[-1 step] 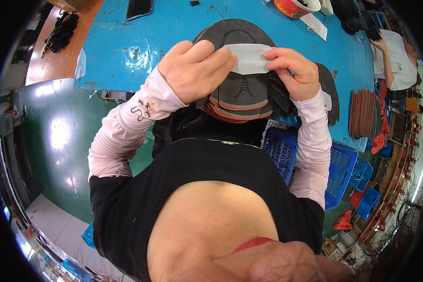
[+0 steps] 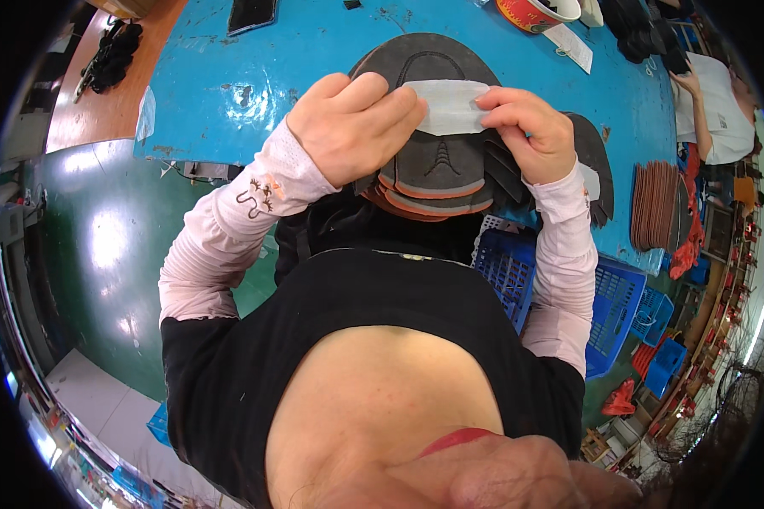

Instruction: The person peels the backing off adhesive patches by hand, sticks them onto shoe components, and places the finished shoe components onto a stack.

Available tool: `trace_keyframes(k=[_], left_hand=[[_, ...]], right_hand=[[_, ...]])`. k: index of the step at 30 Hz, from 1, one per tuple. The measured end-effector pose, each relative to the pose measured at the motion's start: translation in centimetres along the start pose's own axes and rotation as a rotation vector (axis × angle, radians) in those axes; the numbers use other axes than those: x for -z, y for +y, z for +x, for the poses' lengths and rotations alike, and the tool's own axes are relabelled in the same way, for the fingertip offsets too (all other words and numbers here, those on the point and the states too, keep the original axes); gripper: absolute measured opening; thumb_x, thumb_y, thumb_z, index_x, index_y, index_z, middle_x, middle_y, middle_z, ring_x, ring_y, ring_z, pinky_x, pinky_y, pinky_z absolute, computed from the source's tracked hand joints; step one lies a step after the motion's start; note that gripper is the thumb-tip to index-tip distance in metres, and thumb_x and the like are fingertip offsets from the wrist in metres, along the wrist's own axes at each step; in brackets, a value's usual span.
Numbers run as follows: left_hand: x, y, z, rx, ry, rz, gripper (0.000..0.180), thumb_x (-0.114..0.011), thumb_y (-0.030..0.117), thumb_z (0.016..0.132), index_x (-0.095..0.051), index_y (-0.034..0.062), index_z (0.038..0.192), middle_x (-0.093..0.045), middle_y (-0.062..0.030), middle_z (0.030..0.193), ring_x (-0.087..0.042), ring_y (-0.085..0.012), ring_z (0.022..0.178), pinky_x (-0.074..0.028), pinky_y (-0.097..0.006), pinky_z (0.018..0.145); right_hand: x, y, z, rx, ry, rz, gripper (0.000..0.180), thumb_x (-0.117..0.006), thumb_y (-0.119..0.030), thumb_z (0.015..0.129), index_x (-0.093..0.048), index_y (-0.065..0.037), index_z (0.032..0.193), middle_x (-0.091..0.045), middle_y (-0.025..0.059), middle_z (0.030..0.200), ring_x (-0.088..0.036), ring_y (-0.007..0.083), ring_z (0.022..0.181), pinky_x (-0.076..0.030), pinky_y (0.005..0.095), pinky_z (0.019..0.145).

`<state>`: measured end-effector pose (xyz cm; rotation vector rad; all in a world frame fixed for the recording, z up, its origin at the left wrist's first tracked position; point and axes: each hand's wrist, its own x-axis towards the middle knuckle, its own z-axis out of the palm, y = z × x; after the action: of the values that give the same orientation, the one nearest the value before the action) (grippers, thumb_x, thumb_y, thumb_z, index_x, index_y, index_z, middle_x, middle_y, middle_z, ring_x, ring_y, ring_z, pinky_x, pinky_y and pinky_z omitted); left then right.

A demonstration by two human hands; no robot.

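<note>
Unmoved: left hand, right hand pinching white strip over dark shoe upper.

A stack of shoe-upper pieces lies at the near edge of the counter, right in front of the person. A strip lies across the top piece, the left hand on its left end and the right hand on its right end. Right of the stack, along the same edge, stands a row of flat pieces. A bowl sits at the far edge. Below the counter's near right edge sit crates. Another person sits at the far right corner.
</note>
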<state>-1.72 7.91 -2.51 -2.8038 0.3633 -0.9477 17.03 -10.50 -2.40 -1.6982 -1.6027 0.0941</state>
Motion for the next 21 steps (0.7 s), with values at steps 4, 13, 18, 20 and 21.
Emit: trace_keyframes(k=[4, 13, 18, 20, 21], left_hand=[[-0.2, 0.2, -0.2, 0.001, -0.116, -0.034, 0.041, -0.063, 0.013, 0.061, -0.064, 0.0076, 0.102, -0.058, 0.0028, 0.099, -0.051, -0.0118, 0.078, -0.040, -0.024, 0.059], [1.9, 1.1, 0.8, 0.100, -0.134, -0.233, 0.049, -0.062, 0.011, 0.062, -0.062, 0.0049, 0.111, -0.058, -0.0036, 0.116, -0.054, -0.0159, 0.077, -0.045, -0.027, 0.066], [-0.1, 0.9, -0.5, 0.211, -0.298, -0.243, 0.057, -0.061, 0.035, 0.075, -0.054, 0.0060, 0.123, -0.054, -0.0028, 0.126, -0.051, -0.0183, 0.080, -0.043, -0.030, 0.070], [0.2, 0.8, -1.6, 0.188, -0.317, -0.230, 0.059, -0.059, 0.040, 0.078, -0.052, 0.0066, 0.126, -0.053, -0.0024, 0.128, -0.051, -0.0190, 0.081, -0.043, -0.030, 0.071], [0.0, 0.7, -2.0, 0.187, -0.297, -0.239, 0.058, -0.057, 0.042, 0.080, -0.052, 0.0073, 0.127, -0.052, -0.0024, 0.130, -0.050, -0.0195, 0.082, -0.043, -0.031, 0.071]], right_hand=[[-0.8, 0.0, -0.8, 0.040, 0.013, -0.038, 0.018, -0.061, 0.010, 0.070, -0.063, -0.005, 0.081, -0.066, 0.0064, 0.094, -0.065, 0.0232, 0.086, -0.053, 0.0287, 0.071], [-1.2, -4.3, -0.3, 0.024, 0.166, -0.339, 0.044, -0.067, -0.017, 0.075, -0.059, -0.007, 0.116, -0.056, 0.0152, 0.121, -0.049, 0.0388, 0.115, -0.038, 0.0464, 0.098], [-4.9, -3.1, -1.7, -0.128, -0.179, -0.663, 0.088, -0.045, -0.069, 0.078, -0.039, -0.002, 0.135, -0.040, 0.0168, 0.139, -0.035, 0.0368, 0.129, -0.023, 0.0597, 0.102], [-4.0, -3.2, -2.9, -0.208, -0.165, -0.714, 0.090, -0.045, -0.070, 0.078, -0.037, -0.003, 0.137, -0.035, 0.0166, 0.143, -0.031, 0.0365, 0.131, -0.022, 0.0610, 0.102], [-3.7, -3.4, -3.4, -0.238, -0.189, -0.703, 0.091, -0.043, -0.071, 0.078, -0.036, -0.003, 0.137, -0.035, 0.0170, 0.143, -0.029, 0.0364, 0.133, -0.021, 0.0617, 0.102]])
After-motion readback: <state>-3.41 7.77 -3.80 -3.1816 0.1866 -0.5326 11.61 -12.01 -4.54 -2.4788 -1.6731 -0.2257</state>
